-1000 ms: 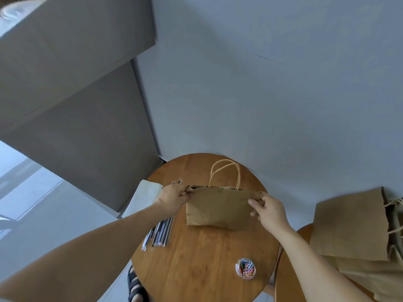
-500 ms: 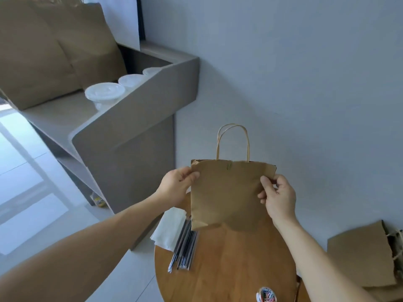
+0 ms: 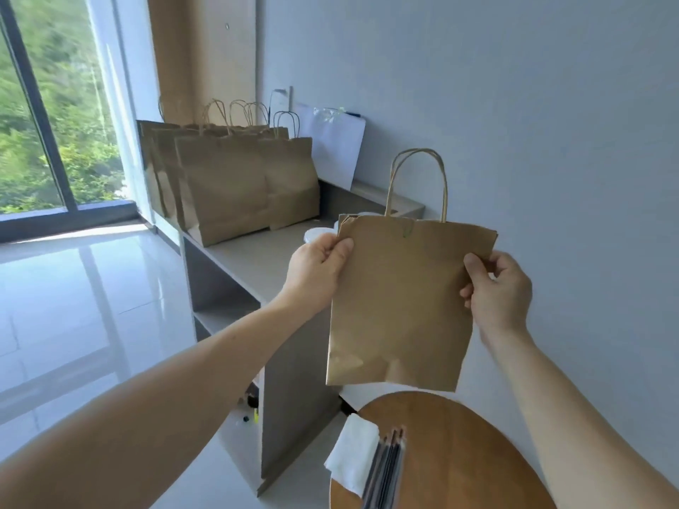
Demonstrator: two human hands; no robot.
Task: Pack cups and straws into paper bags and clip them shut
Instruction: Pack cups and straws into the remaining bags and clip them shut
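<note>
Fingers of the left hand (image 3: 316, 267) and right hand (image 3: 500, 290) pinch the paper bag (image 3: 400, 310) by its top corners, mid-frame, likely to pull it open.

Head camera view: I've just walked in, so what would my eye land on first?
First, the brown paper bag held up in mid-air at the centre, its upper sides pinched by the left hand and the right hand. Next, the row of standing paper bags on the grey shelf unit behind it to the left. At the bottom, a bundle of straws lies on the round wooden table.
</note>
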